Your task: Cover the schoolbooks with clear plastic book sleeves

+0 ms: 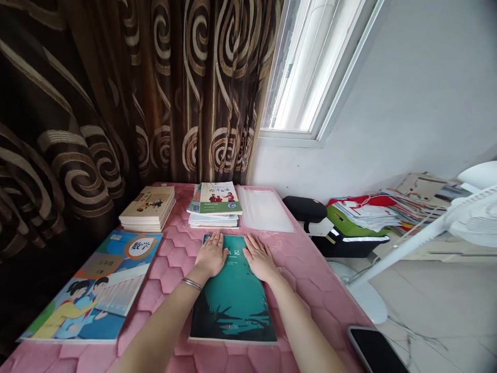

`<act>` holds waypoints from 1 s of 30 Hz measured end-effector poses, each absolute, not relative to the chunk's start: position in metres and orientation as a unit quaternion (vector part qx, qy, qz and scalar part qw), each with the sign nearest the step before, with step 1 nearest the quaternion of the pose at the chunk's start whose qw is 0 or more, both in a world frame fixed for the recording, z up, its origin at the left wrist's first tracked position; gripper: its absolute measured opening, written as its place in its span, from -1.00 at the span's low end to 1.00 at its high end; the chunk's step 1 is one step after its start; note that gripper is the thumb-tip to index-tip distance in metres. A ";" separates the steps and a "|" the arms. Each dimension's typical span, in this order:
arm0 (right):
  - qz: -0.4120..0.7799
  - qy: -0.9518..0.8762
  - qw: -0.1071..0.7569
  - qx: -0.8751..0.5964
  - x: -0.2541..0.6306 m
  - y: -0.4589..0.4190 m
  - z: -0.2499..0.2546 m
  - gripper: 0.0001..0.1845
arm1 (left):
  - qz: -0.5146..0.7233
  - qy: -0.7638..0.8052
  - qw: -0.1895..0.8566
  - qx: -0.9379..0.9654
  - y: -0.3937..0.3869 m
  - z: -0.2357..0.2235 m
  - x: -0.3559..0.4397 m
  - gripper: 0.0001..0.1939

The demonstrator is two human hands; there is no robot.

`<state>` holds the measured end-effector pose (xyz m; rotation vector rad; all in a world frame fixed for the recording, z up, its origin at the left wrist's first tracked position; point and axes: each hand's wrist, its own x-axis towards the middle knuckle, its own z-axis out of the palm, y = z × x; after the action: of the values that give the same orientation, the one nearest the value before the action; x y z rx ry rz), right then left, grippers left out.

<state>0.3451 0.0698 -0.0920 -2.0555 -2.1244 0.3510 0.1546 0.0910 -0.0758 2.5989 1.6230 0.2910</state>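
Note:
A teal book (pixel 236 298) with a dark lower edge lies closed and face up on the pink padded cover (pixel 174 259). My left hand (pixel 212 255) rests flat on its upper left part, fingers stretched forward and covering some of the title. Flat across the upper right edge of the same book lies my right hand (pixel 261 258), its fingers extended too. Neither hand grips anything. To the left is a large blue mathematics textbook (pixel 104 290) with drawn children on its cover.
Behind stand a stack of tan books (pixel 149 204), a stack of mixed booklets (pixel 215 204) and translucent plastic sheets (pixel 266 209). A phone (pixel 376 349) lies at the near right edge. Beyond that edge are a white fan (pixel 407 248), a black bag (pixel 345 243) and paper piles (pixel 419 194).

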 end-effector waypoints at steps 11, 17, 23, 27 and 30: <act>0.114 -0.708 0.077 -0.693 0.342 0.068 -0.084 -0.37 | 0.122 0.533 -0.062 0.835 -0.005 -0.114 0.125 -0.41; 0.033 -0.705 0.066 -0.705 0.316 0.053 -0.077 -0.38 | 0.142 0.528 -0.047 0.836 -0.015 -0.118 0.119 -0.41; 0.086 -0.788 0.130 -0.596 0.256 -0.007 -0.087 -0.38 | 0.122 0.508 -0.045 0.851 -0.012 -0.116 0.116 -0.44; 0.081 -0.802 0.138 -0.575 0.267 -0.037 -0.088 -0.34 | 0.137 0.503 -0.051 0.852 -0.011 -0.121 0.115 -0.40; 0.089 -0.800 0.110 -0.584 0.293 -0.047 -0.085 -0.28 | 0.156 0.502 -0.060 0.849 -0.010 -0.120 0.114 -0.41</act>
<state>0.2928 -0.0473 -0.0851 -1.7150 -2.3497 0.2610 0.1138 -0.0096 -0.1205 2.7736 1.6405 0.5088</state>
